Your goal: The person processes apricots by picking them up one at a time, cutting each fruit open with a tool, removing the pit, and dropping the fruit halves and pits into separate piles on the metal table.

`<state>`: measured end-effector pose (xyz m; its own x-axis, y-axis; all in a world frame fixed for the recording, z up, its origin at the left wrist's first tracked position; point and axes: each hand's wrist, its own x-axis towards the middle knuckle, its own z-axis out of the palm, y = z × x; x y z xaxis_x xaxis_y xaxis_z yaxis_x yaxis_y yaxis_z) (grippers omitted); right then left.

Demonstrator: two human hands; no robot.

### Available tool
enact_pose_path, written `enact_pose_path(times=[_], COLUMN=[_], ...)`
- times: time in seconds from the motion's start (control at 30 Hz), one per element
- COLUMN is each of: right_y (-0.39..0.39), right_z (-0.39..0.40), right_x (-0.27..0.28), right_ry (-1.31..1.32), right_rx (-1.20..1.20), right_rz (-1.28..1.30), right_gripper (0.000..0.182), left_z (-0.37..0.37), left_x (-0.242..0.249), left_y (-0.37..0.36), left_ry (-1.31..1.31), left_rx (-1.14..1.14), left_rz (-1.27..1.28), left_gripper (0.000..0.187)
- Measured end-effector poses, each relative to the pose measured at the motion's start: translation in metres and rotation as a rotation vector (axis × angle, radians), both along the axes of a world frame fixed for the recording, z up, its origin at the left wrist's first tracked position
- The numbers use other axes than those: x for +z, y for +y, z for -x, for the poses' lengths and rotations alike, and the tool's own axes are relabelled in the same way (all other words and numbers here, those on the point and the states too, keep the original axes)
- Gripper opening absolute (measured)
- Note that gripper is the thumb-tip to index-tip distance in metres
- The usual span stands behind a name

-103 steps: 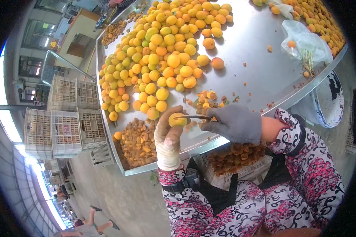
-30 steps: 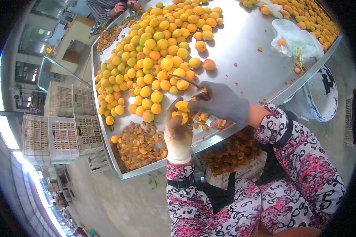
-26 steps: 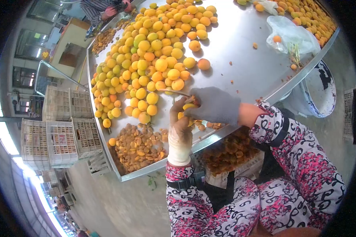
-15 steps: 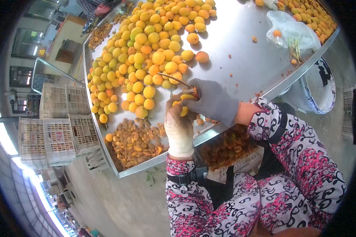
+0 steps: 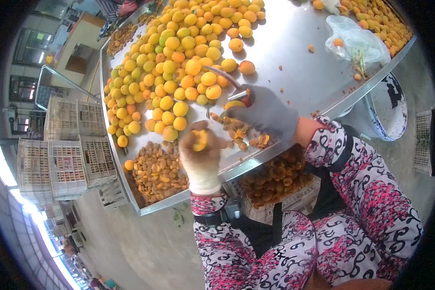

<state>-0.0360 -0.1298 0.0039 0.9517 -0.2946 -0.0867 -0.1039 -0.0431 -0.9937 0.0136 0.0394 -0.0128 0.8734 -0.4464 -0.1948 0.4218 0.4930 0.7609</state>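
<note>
My left hand (image 5: 200, 157), in a pale, stained glove and slightly blurred, is closed around an apricot piece (image 5: 199, 140) over the table's near edge. My right hand (image 5: 266, 113), in a grey glove, grips a thin curved knife (image 5: 222, 74) whose blade points up and left over the fruit. A yellow apricot piece (image 5: 234, 105) shows at that hand's thumb. Between and below the hands lie small orange-brown pieces (image 5: 237, 130). Whole apricots (image 5: 179, 63) are heaped beyond on the metal table (image 5: 285, 53). A pile of brown apricot pits (image 5: 159, 169) lies left of my left hand.
A crate (image 5: 295, 195) of orange-brown pieces stands under the table edge by my lap. Stacked plastic crates (image 5: 65, 166) stand at left. A plastic bag (image 5: 355, 38) and more apricots (image 5: 377, 21) lie at far right, above a white bucket (image 5: 391, 106).
My hands have moved apart: the left went left and down with an apricot piece, toward the pit pile. The right shifted slightly right, and the knife shows more clearly.
</note>
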Motion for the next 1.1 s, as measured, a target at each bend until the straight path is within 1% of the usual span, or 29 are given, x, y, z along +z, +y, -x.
enact_pose_path(times=[0.07, 0.1, 0.13, 0.17, 0.2, 0.23, 0.27, 0.3, 0.33, 0.37, 0.4, 0.47, 0.5, 0.53, 0.6, 0.67, 0.73, 0.77, 0.83, 0.87, 0.9, 0.93, 0.97, 1.0, 1.03, 1.07, 1.1], right_y=[-0.010, -0.006, 0.002, 0.011, 0.015, 0.015, 0.013, 0.010, 0.005, -0.002, -0.008, -0.017, -0.021, -0.021, -0.017, -0.014, -0.012, -0.009, -0.002, 0.000, -0.004, -0.002, 0.000, 0.003, 0.006, 0.010, 0.013], right_z=[0.001, 0.002, 0.007, 0.013, 0.015, 0.014, 0.010, 0.007, 0.003, -0.001, -0.004, -0.008, -0.011, -0.014, -0.021, -0.020, -0.017, -0.017, -0.019, -0.019, -0.014, -0.014, -0.014, -0.013, -0.011, -0.010, -0.009], right_x=[0.001, 0.003, 0.004, 0.004, 0.004, -0.001, -0.010, -0.014, -0.002, 0.014, 0.030, 0.044, 0.042, 0.042, 0.046, 0.050, 0.052, 0.053, 0.051, 0.051, 0.055, 0.052, 0.047, 0.045, 0.045, 0.046, 0.047], right_ry=[0.027, 0.017, 0.058, 0.101, 0.145, 0.143, 0.039, -0.060, -0.059, 0.074, 0.202, -0.066, -0.060, -0.057, -0.225, -0.238, -0.253, -0.236, -0.237, -0.243, -0.222, -0.223, -0.259, -0.292, -0.288, -0.348, -0.409], right_rx=[0.251, 0.256, 0.474, 0.689, 0.905, 0.908, 0.749, 0.590, 0.588, 0.441, 0.276, 0.149, 0.120, 0.107, -0.031, -0.034, 0.031, 0.012, -0.006, -0.027, 0.040, 0.039, -0.004, -0.048, -0.050, -0.080, -0.111], right_rz=[0.166, 0.168, 0.283, 0.396, 0.511, 0.508, 0.488, 0.467, 0.468, 0.075, -0.320, -0.495, -0.602, -0.601, -0.741, -0.767, -0.707, -0.689, -0.656, -0.618, -0.551, -0.552, -0.548, -0.545, -0.547, -0.497, -0.448], right_gripper=[0.034, 0.034, 0.036, 0.039, 0.041, 0.041, 0.040, 0.039, 0.039, 0.035, 0.035, 0.035, 0.034, 0.034, 0.033, 0.032, 0.031, 0.027, 0.025, 0.024, 0.022, 0.022, 0.025, 0.030, 0.030, 0.028, 0.025], left_z=[-0.005, -0.007, -0.008, -0.013, -0.017, -0.008, 0.000, -0.002, -0.004, -0.007, -0.002, 0.012, 0.007, 0.011, 0.025, 0.028, 0.031, 0.031, 0.028, 0.026, 0.023, 0.022, 0.023, 0.027, 0.029, 0.027, 0.022], left_x=[0.000, 0.000, -0.001, -0.008, -0.017, -0.011, -0.004, -0.008, -0.015, -0.020, -0.016, -0.006, -0.008, -0.009, -0.004, -0.010, -0.015, -0.016, -0.015, -0.014, -0.012, -0.011, -0.012, -0.014, -0.016, -0.021, -0.025], left_y=[0.007, 0.008, 0.009, 0.018, 0.018, 0.009, 0.001, 0.003, 0.005, 0.004, -0.002, -0.018, -0.022, -0.027, -0.034, -0.035, -0.041, -0.041, -0.035, -0.033, -0.031, -0.030, -0.030, -0.030, -0.030, -0.029, -0.029], left_ry=[-0.114, -0.116, -0.116, -0.171, -0.026, -0.202, -0.377, -0.376, -0.344, -0.315, -0.311, -0.672, -0.413, -0.409, -0.579, -0.589, -1.165, -1.163, -0.035, -0.036, -0.051, -0.069, -0.068, -0.147, -0.226, -0.225, 0.020], left_rx=[0.085, 0.082, 0.079, -0.081, -0.110, 0.024, 0.159, 0.160, 0.067, -0.030, -0.041, -0.133, -0.240, -0.251, -0.225, -0.249, 0.102, 0.103, -0.194, -0.191, -0.284, -0.378, -0.379, -0.300, -0.221, -0.221, -0.162], left_rz=[-0.199, -0.242, -0.287, -0.219, 0.026, -0.165, -0.353, -0.352, -0.354, -0.351, -0.347, -0.531, -0.363, -0.359, -0.567, -0.595, -0.707, -0.707, -0.064, -0.066, -0.092, -0.114, -0.116, -0.191, -0.266, -0.266, -0.126], left_gripper=[0.043, 0.048, 0.052, 0.039, 0.023, 0.017, 0.020, 0.020, 0.028, 0.037, 0.037, 0.032, 0.027, 0.027, 0.023, 0.023, 0.025, 0.025, 0.035, 0.035, 0.029, 0.030, 0.030, 0.035, 0.051, 0.051, 0.054])
